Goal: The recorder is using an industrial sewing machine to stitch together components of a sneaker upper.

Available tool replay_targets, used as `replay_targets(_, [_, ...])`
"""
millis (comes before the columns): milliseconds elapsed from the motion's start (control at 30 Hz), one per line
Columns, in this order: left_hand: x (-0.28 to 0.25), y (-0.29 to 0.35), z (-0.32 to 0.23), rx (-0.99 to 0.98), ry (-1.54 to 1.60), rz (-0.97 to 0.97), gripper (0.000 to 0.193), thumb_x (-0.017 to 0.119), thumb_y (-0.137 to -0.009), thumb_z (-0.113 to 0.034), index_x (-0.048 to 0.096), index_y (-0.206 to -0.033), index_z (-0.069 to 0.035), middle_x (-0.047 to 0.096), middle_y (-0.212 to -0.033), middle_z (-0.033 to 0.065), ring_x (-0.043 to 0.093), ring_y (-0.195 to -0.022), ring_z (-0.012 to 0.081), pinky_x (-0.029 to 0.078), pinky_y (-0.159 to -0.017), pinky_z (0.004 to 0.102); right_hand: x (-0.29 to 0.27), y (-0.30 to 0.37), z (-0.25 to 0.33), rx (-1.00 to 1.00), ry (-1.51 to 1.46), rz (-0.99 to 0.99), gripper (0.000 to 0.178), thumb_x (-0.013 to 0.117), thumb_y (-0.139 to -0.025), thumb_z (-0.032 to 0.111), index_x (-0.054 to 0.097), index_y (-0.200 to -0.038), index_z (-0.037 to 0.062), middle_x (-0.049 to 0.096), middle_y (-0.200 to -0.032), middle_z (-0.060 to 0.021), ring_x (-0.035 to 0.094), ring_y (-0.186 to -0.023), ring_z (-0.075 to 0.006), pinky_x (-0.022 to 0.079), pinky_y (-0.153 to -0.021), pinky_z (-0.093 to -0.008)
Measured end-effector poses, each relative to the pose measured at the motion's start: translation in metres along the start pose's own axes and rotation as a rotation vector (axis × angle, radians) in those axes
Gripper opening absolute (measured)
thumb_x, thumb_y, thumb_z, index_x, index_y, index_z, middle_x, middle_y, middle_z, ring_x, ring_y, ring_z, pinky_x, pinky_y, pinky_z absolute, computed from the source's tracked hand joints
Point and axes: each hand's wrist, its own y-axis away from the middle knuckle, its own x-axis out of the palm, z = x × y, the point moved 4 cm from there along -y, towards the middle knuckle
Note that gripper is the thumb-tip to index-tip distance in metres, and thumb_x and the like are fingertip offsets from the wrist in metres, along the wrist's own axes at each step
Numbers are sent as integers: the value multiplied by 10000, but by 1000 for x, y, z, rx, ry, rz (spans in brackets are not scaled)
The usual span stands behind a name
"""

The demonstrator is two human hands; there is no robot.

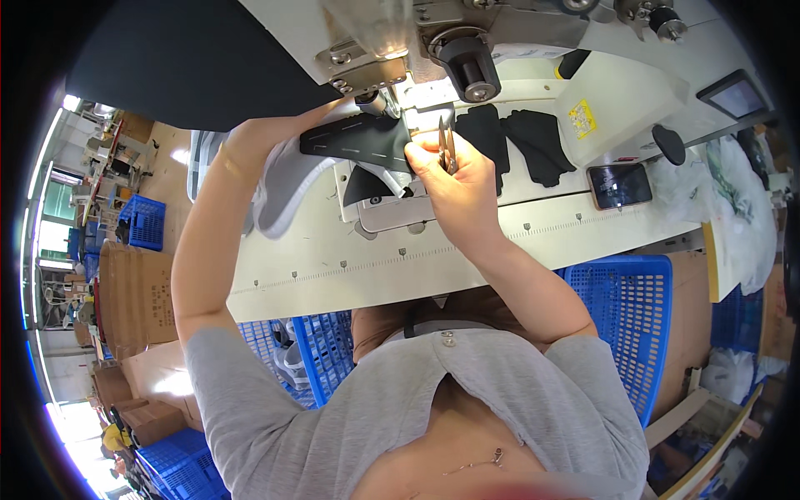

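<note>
From the head camera, looking down, a black fabric piece (pixel 354 137) lay stretched across the sewing machine bed just under the needle; it was long and flat, with rows of pale stitching dashes running along it; its right end met the right hand (pixel 450 179), whose fingers pinched that edge while also gripping a pair of small thread snips (pixel 447 143), blades pointing up and away; the left hand (pixel 250 137) rested on the left end of the same piece, though whether its fingers were clenched on the cloth could not be told, since the wrist hid them; a white shoe upper (pixel 283 187) bulged beneath the fabric near the left forearm.

Further right on the pale table (pixel 375 267), more black cut pieces (pixel 512 137) lay flat; beside them stood a white box-shaped housing bearing a small yellow square label (pixel 582 118); a dark phone (pixel 619 185) lay just below it; blue plastic crates (pixel 625 308) sat under the table's edge; brown cardboard boxes (pixel 137 296) stood at the left.
</note>
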Motion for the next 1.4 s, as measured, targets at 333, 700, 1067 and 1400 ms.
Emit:
replay_targets(333, [49,62,-120,437,-325,-503,229,672,-823,-70,687,-1028,32,681,-1089,168,642,-1067,319,480,-965,439,-2,6,-3,-17,-113,-3,127,648,-931,132,650,-921,6,559,-675,54,441,-593,-2,366,-513,-205])
replay_targets(700, [74,61,-97,417,-169,-476,219,617,-844,-10,672,-1036,82,670,-1137,188,628,-1120,328,443,-1035,471,-3,8,-5,138,-144,11,132,650,-934,142,664,-923,12,569,-669,54,441,-561,5,351,-478,-200])
replay_targets(1067, [67,47,-95,466,-286,-540,214,669,-805,-24,671,-1001,63,675,-1073,157,647,-1019,311,489,-969,455,3,0,-6,110,-220,48,131,615,-944,100,676,-972,-13,687,-801,-23,550,-655,-15,428,-565,-193])
replay_targets(1400, [63,45,-91,400,-256,-545,243,699,-748,-35,679,-982,28,641,-1006,107,620,-938,287,486,-840,392,5,0,-6,7,-292,58,146,607,-937,93,684,-980,-23,688,-770,-31,665,-730,-82,497,-628,-213])
